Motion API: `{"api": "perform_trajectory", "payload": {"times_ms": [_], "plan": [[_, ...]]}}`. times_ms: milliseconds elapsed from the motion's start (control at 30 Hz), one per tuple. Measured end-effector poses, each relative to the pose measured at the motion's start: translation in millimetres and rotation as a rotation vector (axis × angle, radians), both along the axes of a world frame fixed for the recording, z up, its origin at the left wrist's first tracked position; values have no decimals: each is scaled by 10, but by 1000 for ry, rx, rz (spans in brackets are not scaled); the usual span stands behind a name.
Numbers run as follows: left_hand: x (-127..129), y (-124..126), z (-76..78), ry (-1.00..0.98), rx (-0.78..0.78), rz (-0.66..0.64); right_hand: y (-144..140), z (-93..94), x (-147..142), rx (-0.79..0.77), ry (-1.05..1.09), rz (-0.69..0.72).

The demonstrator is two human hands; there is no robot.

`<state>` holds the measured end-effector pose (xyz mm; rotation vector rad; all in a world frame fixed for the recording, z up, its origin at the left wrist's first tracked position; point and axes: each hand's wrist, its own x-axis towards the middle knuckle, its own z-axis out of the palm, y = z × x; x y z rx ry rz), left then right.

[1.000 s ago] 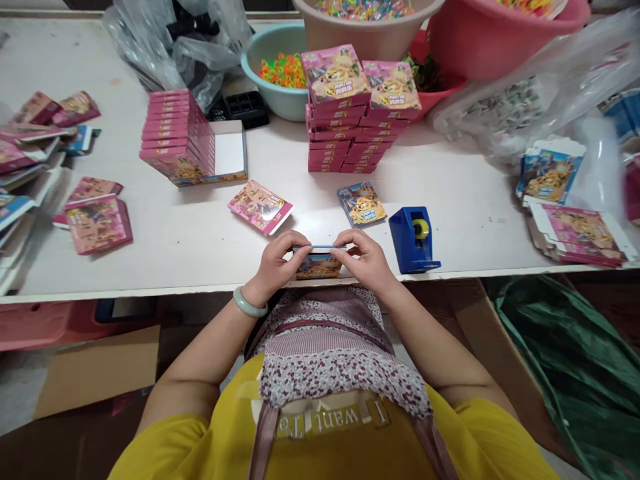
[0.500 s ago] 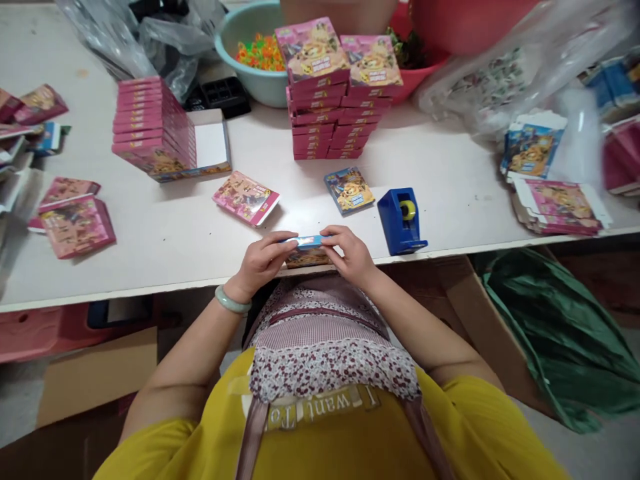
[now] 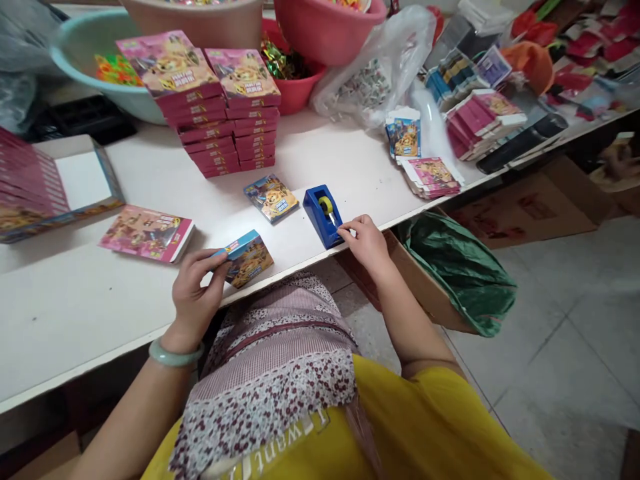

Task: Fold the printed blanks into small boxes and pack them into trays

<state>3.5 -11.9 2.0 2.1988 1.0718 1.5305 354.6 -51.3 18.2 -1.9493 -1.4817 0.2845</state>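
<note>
Left hand [image 3: 196, 293] fingers pinching glossy cardboard box [image 3: 245, 257]; right hand [image 3: 367, 241] fingers pressed together at blue plastic tape dispenser [image 3: 323, 215].

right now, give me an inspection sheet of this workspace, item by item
surface: white table, bare patch at the near left.
job's things: small blue box at the near edge; blue tape dispenser right of it.
clutter: stacks of pink boxes, loose pink box, blue box, basins, plastic bag.
grippers: left hand holds the small blue box; right hand at the dispenser's front end.
cables: nothing seen.
surroundings: green bag in a cardboard carton, tiled floor.
</note>
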Motion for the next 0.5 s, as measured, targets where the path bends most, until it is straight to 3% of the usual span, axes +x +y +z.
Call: {"api": "perform_trajectory", "payload": {"times_ms": [167, 233, 400, 500], "plan": [[-45, -1, -3, 42, 39, -4, -74, -257, -115, 211, 556, -60], [-48, 5, -12, 34, 43, -10, -147, -319, -133, 247, 545, -100], [-26, 24, -20, 75, 72, -25, -269, -310, -160, 158, 215, -94], [20, 15, 9, 97, 110, -22, -279, -178, -445, 43, 428, 98]]}}
